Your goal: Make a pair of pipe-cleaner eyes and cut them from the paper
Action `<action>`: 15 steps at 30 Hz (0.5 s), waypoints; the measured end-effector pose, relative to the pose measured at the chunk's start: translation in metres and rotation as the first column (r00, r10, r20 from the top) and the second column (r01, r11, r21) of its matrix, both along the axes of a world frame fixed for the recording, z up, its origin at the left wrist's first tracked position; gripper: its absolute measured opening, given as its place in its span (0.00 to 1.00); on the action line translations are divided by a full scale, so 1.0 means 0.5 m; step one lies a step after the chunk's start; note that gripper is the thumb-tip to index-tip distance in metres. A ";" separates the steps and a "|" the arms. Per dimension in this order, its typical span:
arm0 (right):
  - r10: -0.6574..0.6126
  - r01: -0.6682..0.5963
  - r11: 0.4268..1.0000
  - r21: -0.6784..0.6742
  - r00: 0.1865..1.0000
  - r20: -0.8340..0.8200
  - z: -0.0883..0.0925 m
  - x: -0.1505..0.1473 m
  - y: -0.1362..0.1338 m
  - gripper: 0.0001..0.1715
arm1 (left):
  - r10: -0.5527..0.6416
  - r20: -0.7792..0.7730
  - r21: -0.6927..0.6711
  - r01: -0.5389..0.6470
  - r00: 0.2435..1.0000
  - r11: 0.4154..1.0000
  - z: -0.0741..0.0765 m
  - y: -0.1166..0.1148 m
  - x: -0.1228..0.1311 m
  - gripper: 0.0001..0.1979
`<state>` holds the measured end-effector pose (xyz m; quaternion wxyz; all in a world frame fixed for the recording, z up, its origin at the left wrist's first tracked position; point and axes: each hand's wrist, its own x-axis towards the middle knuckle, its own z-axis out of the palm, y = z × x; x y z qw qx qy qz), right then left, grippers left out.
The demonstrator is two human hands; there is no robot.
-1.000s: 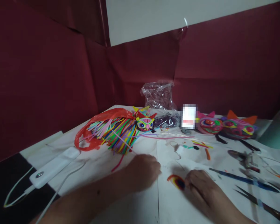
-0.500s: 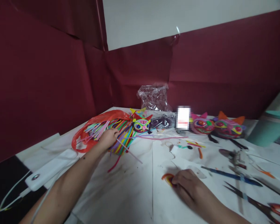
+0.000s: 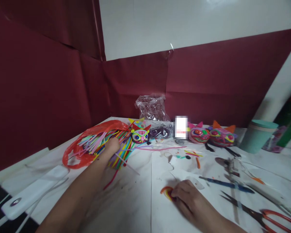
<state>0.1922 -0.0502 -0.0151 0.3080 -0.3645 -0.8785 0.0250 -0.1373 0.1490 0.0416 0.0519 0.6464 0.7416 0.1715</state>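
Observation:
My left hand (image 3: 112, 148) reaches into a spread of colourful thin strips (image 3: 93, 142) lying on a red plastic bag (image 3: 106, 125). Its fingers point away and are blurred, so what they grip does not show. A pale purple strip (image 3: 127, 164) sticks out beside it. My right hand (image 3: 188, 197) rests low on the white paper, fingers pinched on one end of a small curved orange and yellow piece (image 3: 167, 191). Just beyond the left hand sits a bright animal head (image 3: 140, 136) with blue eyes and red ears.
Two pink animal heads, one with pink ears (image 3: 198, 133) and one with orange ears (image 3: 221, 135), stand at the back right beside a teal cup (image 3: 258, 137). Blue tweezers (image 3: 226, 185) and red-handled scissors (image 3: 254, 212) lie on the right. A white power bank (image 3: 36, 191) lies left.
The view has shifted, so the table things sit further left in it. My left hand has turned and moved in deeper over the strips. My right hand keeps its pinch on the curved piece.

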 end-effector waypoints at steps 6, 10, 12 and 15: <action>0.007 -0.007 1.000 -0.004 1.000 -0.020 0.001 -0.001 0.000 0.10 | 0.067 0.426 0.000 -0.075 0.902 0.997 0.006 0.016 -0.036 0.16; 0.006 -0.006 0.999 -0.034 1.000 0.004 0.000 -0.001 -0.002 0.10 | 0.052 0.719 0.077 -0.153 0.693 0.985 -0.005 0.026 -0.051 0.17; 0.006 -0.005 0.999 -0.048 1.000 0.007 -0.001 0.000 -0.001 0.10 | 0.020 0.826 0.116 -0.204 0.564 0.972 -0.006 0.033 -0.056 0.17; 0.015 -0.015 0.998 -0.058 1.000 0.001 -0.003 0.001 0.000 0.11 | -0.062 0.928 0.154 -0.226 0.368 0.962 0.000 0.037 -0.063 0.17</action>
